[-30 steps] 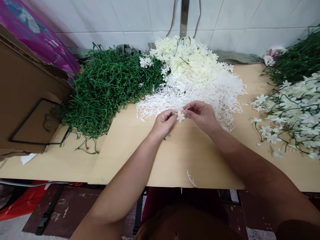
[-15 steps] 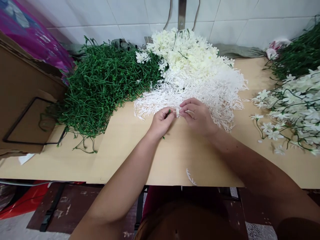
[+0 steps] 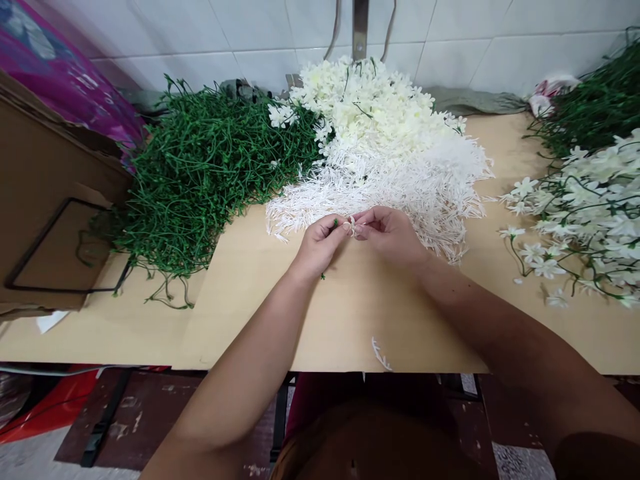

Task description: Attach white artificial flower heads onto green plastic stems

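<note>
My left hand (image 3: 321, 248) is closed in a pinch on a green artificial stem (image 3: 336, 223); a green tip sticks out below the hand. My right hand (image 3: 394, 236) pinches at a small white flower (image 3: 353, 228) where the fingertips of both hands meet. The fingers hide most of the flower. Just behind the hands lies a pile of thin white plastic pieces (image 3: 395, 187). Farther back rises a heap of loose cream-white blossoms (image 3: 375, 107). A large tangle of green stems (image 3: 215, 167) spreads to the left.
On the right are assembled white flowers (image 3: 595, 220) with more green stems (image 3: 590, 113) behind them. A cardboard box (image 3: 45, 187) stands at the left, beside a purple bag (image 3: 70, 73). One white piece (image 3: 381, 355) lies by the table's front edge (image 3: 240, 363). A tiled wall closes the back.
My right fingers have drawn in and closed more tightly around the white flower at the left fingertips. The left hand has barely moved.
</note>
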Motion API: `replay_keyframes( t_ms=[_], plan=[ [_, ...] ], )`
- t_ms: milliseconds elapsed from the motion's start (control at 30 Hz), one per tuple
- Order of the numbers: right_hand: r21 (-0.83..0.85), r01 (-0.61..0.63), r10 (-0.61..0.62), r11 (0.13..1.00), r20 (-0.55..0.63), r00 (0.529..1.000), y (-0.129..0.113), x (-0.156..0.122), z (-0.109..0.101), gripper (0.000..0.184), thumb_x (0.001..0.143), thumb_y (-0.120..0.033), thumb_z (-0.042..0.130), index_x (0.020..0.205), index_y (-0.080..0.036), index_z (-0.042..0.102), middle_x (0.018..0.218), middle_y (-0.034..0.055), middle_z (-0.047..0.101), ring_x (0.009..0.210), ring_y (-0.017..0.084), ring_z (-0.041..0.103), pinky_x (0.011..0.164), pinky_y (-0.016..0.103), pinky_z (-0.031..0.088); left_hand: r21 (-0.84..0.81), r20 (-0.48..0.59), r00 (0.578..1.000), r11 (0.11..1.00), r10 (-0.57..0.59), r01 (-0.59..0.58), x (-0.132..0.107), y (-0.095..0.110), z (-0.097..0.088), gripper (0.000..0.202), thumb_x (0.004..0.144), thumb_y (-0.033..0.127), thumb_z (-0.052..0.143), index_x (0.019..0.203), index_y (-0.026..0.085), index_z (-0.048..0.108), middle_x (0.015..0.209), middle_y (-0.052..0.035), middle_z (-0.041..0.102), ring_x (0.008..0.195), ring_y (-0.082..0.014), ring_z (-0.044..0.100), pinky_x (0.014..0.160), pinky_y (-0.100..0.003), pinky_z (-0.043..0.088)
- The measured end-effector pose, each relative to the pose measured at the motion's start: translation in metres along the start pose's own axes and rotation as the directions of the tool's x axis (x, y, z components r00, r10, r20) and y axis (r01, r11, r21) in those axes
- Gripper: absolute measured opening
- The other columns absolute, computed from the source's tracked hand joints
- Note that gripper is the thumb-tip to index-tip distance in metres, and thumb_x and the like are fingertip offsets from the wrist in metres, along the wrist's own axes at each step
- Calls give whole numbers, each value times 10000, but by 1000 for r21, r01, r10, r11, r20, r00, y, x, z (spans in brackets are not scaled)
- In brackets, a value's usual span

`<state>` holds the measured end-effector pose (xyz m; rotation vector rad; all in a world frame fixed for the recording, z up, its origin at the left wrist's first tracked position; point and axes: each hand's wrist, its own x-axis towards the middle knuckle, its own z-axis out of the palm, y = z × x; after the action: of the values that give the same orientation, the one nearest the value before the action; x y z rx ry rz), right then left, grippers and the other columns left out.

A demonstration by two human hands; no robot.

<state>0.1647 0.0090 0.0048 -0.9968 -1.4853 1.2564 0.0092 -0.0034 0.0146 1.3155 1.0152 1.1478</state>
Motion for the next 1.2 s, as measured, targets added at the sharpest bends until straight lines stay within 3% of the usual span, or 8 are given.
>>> replay_keyframes(
  t_ms=[100, 400, 733, 933, 1067, 1200],
  plan=[
    [106, -92, 89, 990, 34, 995, -4, 2, -2, 373, 592, -457, 819, 696, -173, 601, 691, 2, 639, 630, 106, 588, 637, 295, 554, -53, 8, 1000, 999, 3, -3, 0, 0, 0, 290, 688, 422, 719, 648, 174, 575, 571, 32, 469, 609, -100, 445, 555, -232, 349],
    [297, -113, 124, 948, -15, 992, -12, 5, -4, 446, 466, -476, 876, 604, -173, 579, 518, -53, 569, 501, 56, 497, 498, 211, 426, -75, -32, 998, 996, -46, 44, 1, -4, 1, 289, 648, 362, 762, 809, 182, 604, 569, 61, 440, 554, -84, 391, 515, -227, 305],
    [299, -118, 119, 947, 15, 993, -5, 3, 1, 443, 480, -416, 890, 680, -179, 574, 531, -75, 537, 469, 44, 454, 460, 209, 358, -31, -31, 999, 999, -38, 37, 1, -1, 3, 244, 626, 329, 755, 687, 175, 575, 557, 55, 454, 554, -77, 385, 534, -224, 304],
    [336, -239, 213, 911, 114, 970, -5, 2, 1, 467, 519, -482, 859, 746, -178, 587, 570, -74, 540, 499, 46, 461, 502, 217, 387, -9, -29, 999, 999, -45, 44, 0, 0, 3, 163, 639, 270, 685, 676, 180, 553, 563, 53, 439, 560, -82, 375, 540, -224, 302],
    [350, -243, 217, 905, 113, 970, -8, 1, -3, 457, 509, -472, 868, 701, -186, 568, 589, -72, 537, 522, 50, 463, 523, 219, 391, -8, 56, 996, 998, -69, 70, -1, -1, 0, 109, 680, 286, 590, 697, 180, 575, 595, 29, 452, 566, -98, 374, 532, -242, 303],
    [360, -205, 185, 910, 89, 979, -12, 1, -7, 447, 516, -481, 865, 686, -205, 558, 575, -70, 536, 546, 70, 467, 567, 242, 416, 0, 148, 987, 998, -70, 70, -1, -5, -4, 198, 696, 293, 488, 720, 164, 636, 653, -14, 486, 571, -115, 382, 532, -270, 315]
  ],
)
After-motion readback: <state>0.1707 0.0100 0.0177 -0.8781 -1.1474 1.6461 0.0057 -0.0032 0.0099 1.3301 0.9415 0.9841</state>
